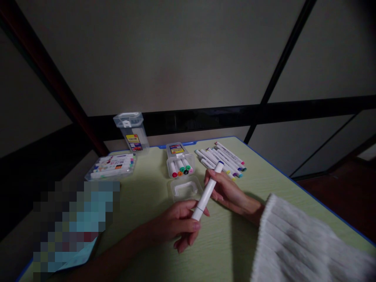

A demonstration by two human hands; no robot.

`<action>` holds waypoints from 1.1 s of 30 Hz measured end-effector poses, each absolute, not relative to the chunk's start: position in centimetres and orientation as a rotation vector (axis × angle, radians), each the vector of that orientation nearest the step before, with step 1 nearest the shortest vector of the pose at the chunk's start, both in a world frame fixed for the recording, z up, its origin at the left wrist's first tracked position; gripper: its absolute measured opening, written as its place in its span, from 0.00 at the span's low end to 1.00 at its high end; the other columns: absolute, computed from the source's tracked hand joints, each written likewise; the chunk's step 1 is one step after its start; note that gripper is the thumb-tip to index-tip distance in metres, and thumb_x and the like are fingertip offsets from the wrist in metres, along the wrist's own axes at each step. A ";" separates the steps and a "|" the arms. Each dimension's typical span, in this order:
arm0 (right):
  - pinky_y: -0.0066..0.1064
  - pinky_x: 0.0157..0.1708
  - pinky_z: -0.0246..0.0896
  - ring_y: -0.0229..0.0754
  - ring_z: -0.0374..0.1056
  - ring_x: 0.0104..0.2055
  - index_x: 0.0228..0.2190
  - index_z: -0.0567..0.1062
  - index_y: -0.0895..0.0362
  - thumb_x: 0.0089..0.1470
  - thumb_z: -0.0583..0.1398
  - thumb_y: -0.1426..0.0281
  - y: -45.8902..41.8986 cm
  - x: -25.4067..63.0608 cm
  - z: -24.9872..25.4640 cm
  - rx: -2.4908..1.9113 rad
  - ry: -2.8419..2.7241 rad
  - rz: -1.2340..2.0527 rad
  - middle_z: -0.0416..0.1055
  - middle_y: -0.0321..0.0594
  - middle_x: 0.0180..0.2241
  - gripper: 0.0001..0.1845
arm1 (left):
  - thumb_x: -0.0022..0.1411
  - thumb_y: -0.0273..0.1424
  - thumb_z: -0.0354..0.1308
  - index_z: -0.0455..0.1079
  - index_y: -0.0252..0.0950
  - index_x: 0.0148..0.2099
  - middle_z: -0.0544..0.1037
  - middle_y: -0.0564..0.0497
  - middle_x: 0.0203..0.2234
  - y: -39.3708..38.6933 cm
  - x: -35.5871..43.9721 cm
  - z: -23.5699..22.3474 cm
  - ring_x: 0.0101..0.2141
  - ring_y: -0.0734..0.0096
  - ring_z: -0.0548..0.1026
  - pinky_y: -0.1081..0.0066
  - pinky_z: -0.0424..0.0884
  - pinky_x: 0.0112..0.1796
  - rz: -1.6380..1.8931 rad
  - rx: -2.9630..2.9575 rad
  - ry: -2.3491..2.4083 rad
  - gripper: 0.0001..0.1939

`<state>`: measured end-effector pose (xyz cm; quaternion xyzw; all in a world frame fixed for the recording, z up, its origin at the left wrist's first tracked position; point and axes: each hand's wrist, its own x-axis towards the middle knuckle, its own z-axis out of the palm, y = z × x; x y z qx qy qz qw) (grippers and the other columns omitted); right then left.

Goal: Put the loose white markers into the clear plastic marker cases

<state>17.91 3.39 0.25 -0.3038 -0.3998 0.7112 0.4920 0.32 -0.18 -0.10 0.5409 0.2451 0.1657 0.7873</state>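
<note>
Both hands hold one white marker [206, 194] with a dark blue end, tilted up to the right above the table. My left hand [179, 223] pinches its lower end between thumb and fingers. Around the upper part, near the blue end, my right hand [225, 190] has its fingers closed. Just beyond the hands lies a clear plastic case [174, 166] holding several markers with coloured ends facing me. Its clear lid [173, 192] rests open side up in front of it. Right of the case, several loose white markers [225, 156] lie side by side.
A clear lidded box [138, 131] stands upright at the back left. Nearer, a clear case of markers [113, 166] lies flat. A blurred-out flat item [88, 227] covers the table's left side. The pale green table [279, 188] has a blue edge, with a panelled wall behind.
</note>
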 end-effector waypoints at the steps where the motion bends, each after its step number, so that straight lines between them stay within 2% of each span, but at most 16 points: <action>1: 0.16 0.07 0.38 0.24 0.49 0.08 0.16 0.69 0.60 0.37 0.66 0.55 3.4 17.9 0.2 -0.735 -0.979 1.726 0.59 0.27 0.07 0.21 | 0.54 0.32 0.54 0.58 0.34 0.43 0.68 0.61 0.15 -0.2 0.3 -0.1 0.09 0.85 0.60 0.85 0.55 0.10 0.357 1.171 0.528 0.14; 11: 0.17 0.08 0.36 0.24 0.49 0.08 0.18 0.69 0.60 0.41 0.64 0.55 3.4 18.0 0.5 -0.714 -1.098 1.681 0.61 0.28 0.09 0.21 | 0.55 0.33 0.55 0.57 0.35 0.42 0.68 0.61 0.15 -0.2 0.4 -0.3 0.09 0.85 0.61 0.85 0.57 0.10 0.368 1.204 0.556 0.14; 21: 0.19 0.10 0.36 0.25 0.49 0.10 0.19 0.63 0.58 0.46 0.62 0.58 2.9 18.6 0.3 -0.660 -1.317 1.603 0.60 0.26 0.09 0.19 | 0.56 0.42 0.54 0.58 0.34 0.44 0.68 0.61 0.15 -0.2 0.3 -0.7 0.09 0.85 0.61 0.84 0.54 0.10 0.354 1.198 0.539 0.19; 33: 0.22 0.10 0.33 0.26 0.47 0.10 0.19 0.64 0.58 0.45 0.62 0.56 3.3 18.3 0.1 -0.696 -1.267 1.585 0.60 0.26 0.09 0.20 | 0.56 0.43 0.55 0.59 0.33 0.44 0.68 0.60 0.15 -0.2 0.4 -0.9 0.09 0.84 0.62 0.84 0.55 0.10 0.414 1.105 0.494 0.20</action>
